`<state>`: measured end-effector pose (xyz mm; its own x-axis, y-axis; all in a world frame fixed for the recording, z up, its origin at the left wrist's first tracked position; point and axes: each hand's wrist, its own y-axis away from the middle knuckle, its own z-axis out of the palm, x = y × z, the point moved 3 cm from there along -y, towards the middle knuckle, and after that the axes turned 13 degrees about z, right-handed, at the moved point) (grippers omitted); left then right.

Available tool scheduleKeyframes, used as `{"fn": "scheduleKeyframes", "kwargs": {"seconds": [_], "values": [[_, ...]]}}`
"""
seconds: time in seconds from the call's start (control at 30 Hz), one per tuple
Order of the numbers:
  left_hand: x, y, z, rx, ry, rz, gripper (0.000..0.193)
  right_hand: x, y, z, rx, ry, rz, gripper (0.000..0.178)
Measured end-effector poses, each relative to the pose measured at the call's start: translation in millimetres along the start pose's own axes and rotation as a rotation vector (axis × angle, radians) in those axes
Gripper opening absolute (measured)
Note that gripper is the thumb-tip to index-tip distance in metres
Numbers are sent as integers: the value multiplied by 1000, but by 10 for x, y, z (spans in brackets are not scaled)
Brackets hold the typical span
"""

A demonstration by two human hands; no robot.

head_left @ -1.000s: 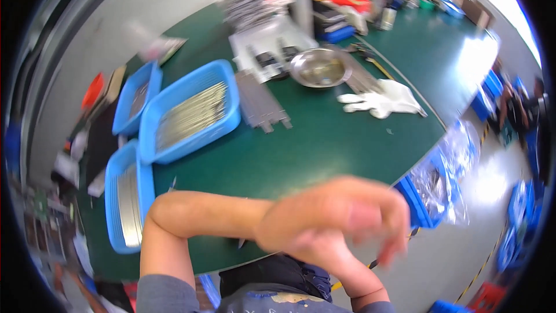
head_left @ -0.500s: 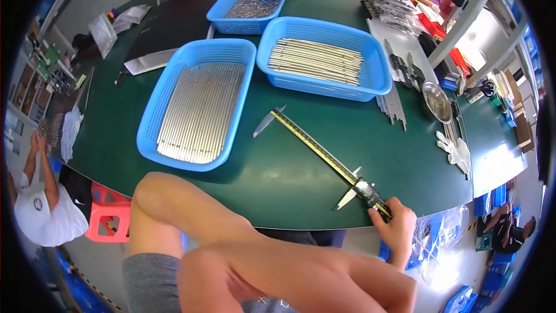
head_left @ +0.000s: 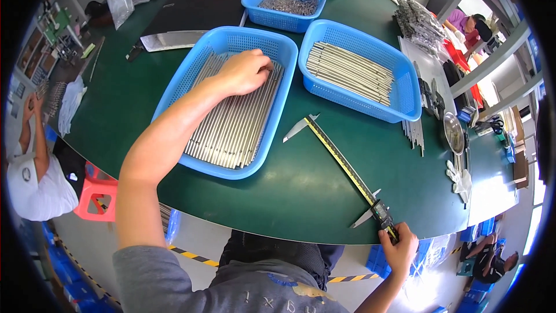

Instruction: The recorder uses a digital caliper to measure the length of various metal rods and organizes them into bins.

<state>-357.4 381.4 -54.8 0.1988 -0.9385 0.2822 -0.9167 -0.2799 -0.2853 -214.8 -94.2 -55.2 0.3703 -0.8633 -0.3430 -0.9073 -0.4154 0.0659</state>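
Observation:
Inside the left blue basket [head_left: 165,107], my left hand [head_left: 246,72] rests over a layer of thin silvery metal rods [head_left: 231,130]. Its fingers are curled in at the rods' far ends; whatever is between the fingertips is hidden. My right hand [head_left: 401,249] is closed around the end of a digital caliper [head_left: 341,165] at the table's front edge. The caliper lies slantwise on the green table, its long beam pointing up and left, its sliding head close to my right hand.
A second blue basket [head_left: 359,104] holds more rods; a smaller one [head_left: 284,18] holds small metal parts. At the right are a metal bowl [head_left: 453,133], a white glove [head_left: 458,181] and bundled metal pieces [head_left: 421,28]. Co-workers sit left [head_left: 40,185], far right and lower right.
My left hand, out of sight before, is now in the left basket on the rods. My right hand stays on the caliper. The whole view has shifted, so the table's things appear farther right.

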Motion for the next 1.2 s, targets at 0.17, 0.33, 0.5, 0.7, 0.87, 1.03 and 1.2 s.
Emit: {"fn": "scheduleKeyframes", "kwargs": {"seconds": [0.17, 0.33, 0.5, 0.7, 0.87, 1.03, 1.2], "values": [[-19, 39, 105, 45, 138, 38, 21, -21, 25, 5, 18, -39, 1, 33], [63, -1, -4, 3, 137, -17, 24, 4, 9, 9, 24, 15, -5, 35], [434, 150, -466, 106, 1015, -267, 33, 22, 2, 33, 45, -21, -33, 36], [1734, 396, -977, 621, 550, 448, 28, 7, 29, 22, 60, -41, -79, 35], [2588, 635, -285, 550, 69, 1111, 39, 18, 129, 19, 36, -33, -57, 35], [2600, 832, 304, 518, 33, 1131, 40, 50, 150, 53, 56, -43, -73, 36], [2548, 895, 440, 516, 20, 1051, 41, 65, 140, 50, 40, -4, -48, 36]]}}
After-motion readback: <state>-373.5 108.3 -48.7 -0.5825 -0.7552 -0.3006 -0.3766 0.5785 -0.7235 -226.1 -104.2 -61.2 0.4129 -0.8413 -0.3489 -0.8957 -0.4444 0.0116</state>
